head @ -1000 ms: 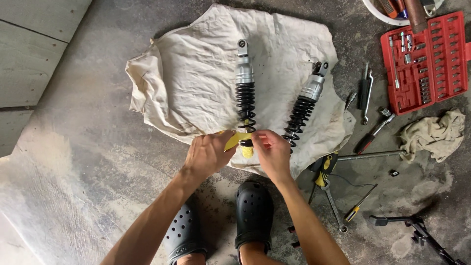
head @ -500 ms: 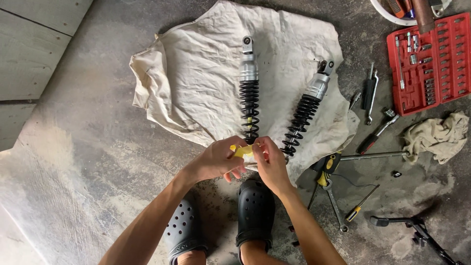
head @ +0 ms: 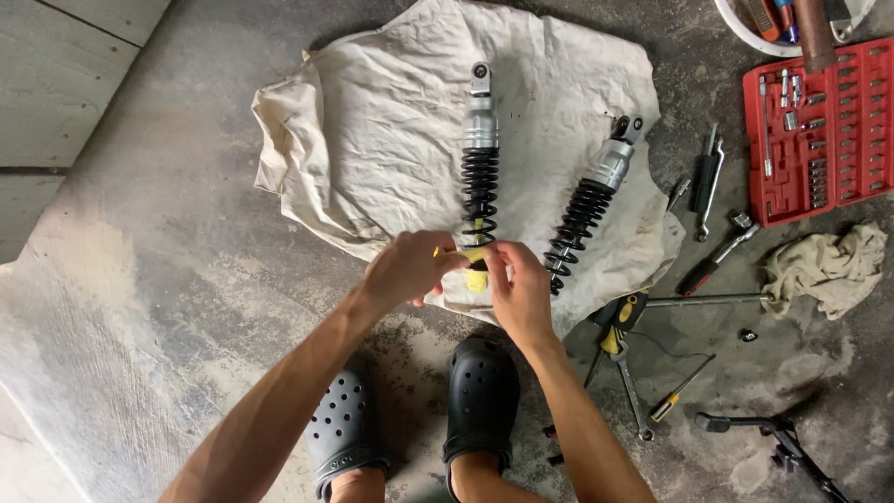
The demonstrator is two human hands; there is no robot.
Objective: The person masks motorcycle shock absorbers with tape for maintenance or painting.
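Nearest the camera, two black perforated clogs [head: 419, 419] stand on the concrete floor [head: 158, 279]. Just beyond them the left hand [head: 406, 270] and the right hand [head: 518, 289] are close together at the near edge of a cream cloth [head: 372, 140] spread on the floor, both pinching a small yellow piece [head: 470, 254] at the lower end of a shock absorber [head: 480, 158]; its black coil and silver upper body run straight away from the person along the middle of the cloth. A second shock absorber [head: 591, 200] lies tilted near the cloth's right edge, apart from the first. To the right on the bare floor lie loose wrenches [head: 712, 261], a yellow-handled screwdriver [head: 675, 399] and a crumpled rag [head: 824, 265]. Farther off, at the right, an open red tool case [head: 824, 130] holds rows of sockets and bits in its moulded slots. Past it, a white bucket [head: 745, 23], only partly in view, holds several tool handles.
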